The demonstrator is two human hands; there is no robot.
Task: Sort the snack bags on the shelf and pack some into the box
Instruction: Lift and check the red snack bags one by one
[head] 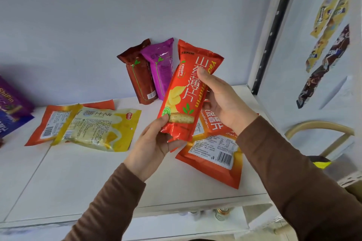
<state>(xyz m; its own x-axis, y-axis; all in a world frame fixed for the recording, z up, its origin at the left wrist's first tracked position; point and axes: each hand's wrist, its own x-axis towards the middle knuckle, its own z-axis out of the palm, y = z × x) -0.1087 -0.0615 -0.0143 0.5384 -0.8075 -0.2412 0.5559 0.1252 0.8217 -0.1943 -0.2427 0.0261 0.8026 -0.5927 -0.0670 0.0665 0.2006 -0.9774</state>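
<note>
A long red-orange snack bag (184, 91) hangs above the white shelf (82, 178), held between both hands. My left hand (154, 140) grips its lower end, thumb on the front. My right hand (221, 99) grips its upper right side, thumb on the face. Behind it, a brown bag (137, 78) and a purple bag (160, 68) lean upright against the back wall. A large orange bag (213, 158) lies flat under my hands. To the left, a yellow bag (101, 129) lies across another orange bag (49, 125). No box is in view.
A purple bag (11, 103) sits at the far left edge of the shelf. Several snack packets (329, 25) hang on the white side panel at the right, beside a black perforated post (274, 31). A chair back (317, 129) shows at lower right.
</note>
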